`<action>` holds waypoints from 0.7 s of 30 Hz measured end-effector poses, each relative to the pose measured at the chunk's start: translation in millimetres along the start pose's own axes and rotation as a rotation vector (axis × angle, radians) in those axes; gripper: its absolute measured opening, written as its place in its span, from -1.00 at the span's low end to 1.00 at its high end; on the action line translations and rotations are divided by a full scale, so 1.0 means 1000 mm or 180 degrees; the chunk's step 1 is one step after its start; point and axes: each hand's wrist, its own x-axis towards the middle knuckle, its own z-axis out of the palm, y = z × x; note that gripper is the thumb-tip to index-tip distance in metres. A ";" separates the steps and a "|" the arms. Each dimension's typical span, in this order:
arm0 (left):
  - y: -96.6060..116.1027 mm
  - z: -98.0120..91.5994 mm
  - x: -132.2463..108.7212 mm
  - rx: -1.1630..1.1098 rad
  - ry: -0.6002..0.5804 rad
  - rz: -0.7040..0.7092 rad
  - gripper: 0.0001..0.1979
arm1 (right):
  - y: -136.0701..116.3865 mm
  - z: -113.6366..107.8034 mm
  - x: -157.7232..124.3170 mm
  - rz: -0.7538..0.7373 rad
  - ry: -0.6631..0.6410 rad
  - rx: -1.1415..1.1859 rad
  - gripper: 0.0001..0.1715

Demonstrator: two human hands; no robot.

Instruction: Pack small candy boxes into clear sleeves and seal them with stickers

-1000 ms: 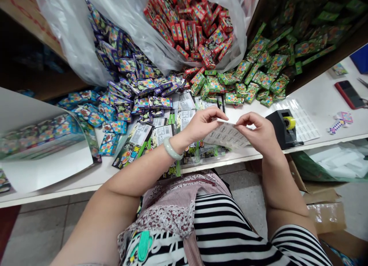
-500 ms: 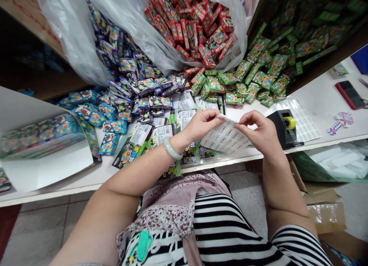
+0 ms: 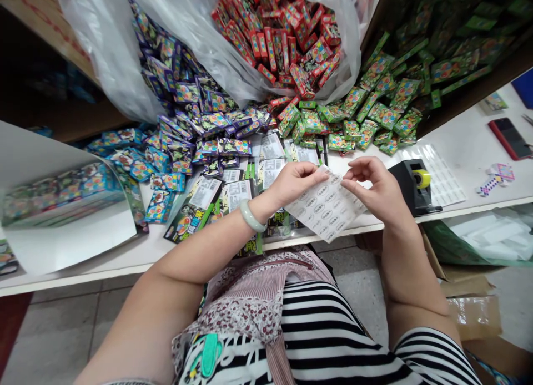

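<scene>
A white sheet of oval printed stickers [image 3: 322, 210] hangs tilted over the table's front edge. My left hand [image 3: 293, 182] pinches its upper corner between thumb and fingers; a pale green bangle is on that wrist. At the sheet's upper right edge, my right hand [image 3: 372, 188] has thumb and forefinger pinched together. Whether a single sticker is lifted between those fingertips is too small to tell. Under and beside the left hand lie flat printed packs [image 3: 200, 199] with barcode labels, some in clear plastic.
Purple packs [image 3: 183, 91], red boxes [image 3: 287, 41], green boxes [image 3: 383, 113] and blue packs [image 3: 160, 204] are heaped behind. A tape dispenser [image 3: 410, 188] stands right, by another sticker sheet [image 3: 441, 174] and a phone [image 3: 510, 138]. A curved white card [image 3: 83, 246] is at left.
The sticker sheet has turned so its printed face shows more and its lower corner hangs nearer my body. Both hands stay almost in place, the right fingers still at the sheet's edge.
</scene>
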 end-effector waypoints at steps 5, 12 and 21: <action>0.002 0.004 -0.002 0.0036 -0.0121 0.0171 -0.64 | -0.013 0.000 0.011 -0.0119 -0.0464 -0.0202 -0.83; -0.003 0.003 -0.003 0.0146 -0.0303 0.0253 -0.73 | -0.013 0.007 0.012 -0.0131 -0.0301 -0.0252 -0.87; 0.000 0.002 -0.004 0.0212 -0.0354 0.0030 -0.56 | -0.010 0.013 0.007 -0.0332 0.0032 -0.0350 -0.96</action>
